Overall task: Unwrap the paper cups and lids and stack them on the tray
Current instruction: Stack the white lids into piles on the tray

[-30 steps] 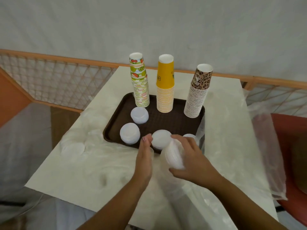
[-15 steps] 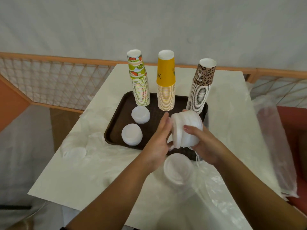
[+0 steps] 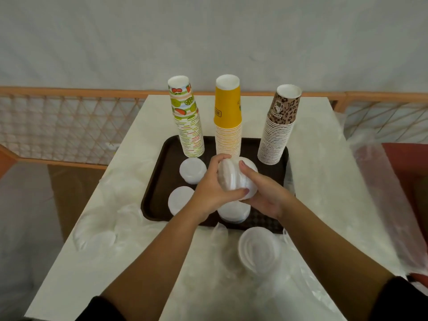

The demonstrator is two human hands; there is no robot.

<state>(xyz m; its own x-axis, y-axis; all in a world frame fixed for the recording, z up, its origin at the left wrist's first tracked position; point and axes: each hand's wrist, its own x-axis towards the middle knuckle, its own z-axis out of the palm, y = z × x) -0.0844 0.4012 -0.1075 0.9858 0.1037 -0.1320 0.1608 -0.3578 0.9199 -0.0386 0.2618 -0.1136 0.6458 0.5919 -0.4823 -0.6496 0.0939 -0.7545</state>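
A dark brown tray point(image 3: 157, 172) carries three upside-down cup stacks: fruit-print point(image 3: 188, 126), yellow point(image 3: 228, 121) and leopard-print point(image 3: 278, 133). White lid stacks sit on it at the left back point(image 3: 191, 169), left front point(image 3: 178, 199) and front middle point(image 3: 234, 213). Above the tray's middle, both hands hold a sideways stack of white lids point(image 3: 236, 177). My left hand point(image 3: 213, 188) grips its left end, and my right hand point(image 3: 264, 193) cups it from the right and below. More lids point(image 3: 259, 249) lie in clear wrap on the table in front of the tray.
Crumpled clear plastic wrap point(image 3: 104, 230) lies on the white table left of the tray and along its right side point(image 3: 370, 205). A wooden lattice railing point(image 3: 69, 126) runs behind the table. A red seat point(image 3: 407, 163) stands at the right.
Both hands lifted the lid stack from the table's front edge and carried it forward over the tray's middle. The wrapped lids stayed behind on the table.
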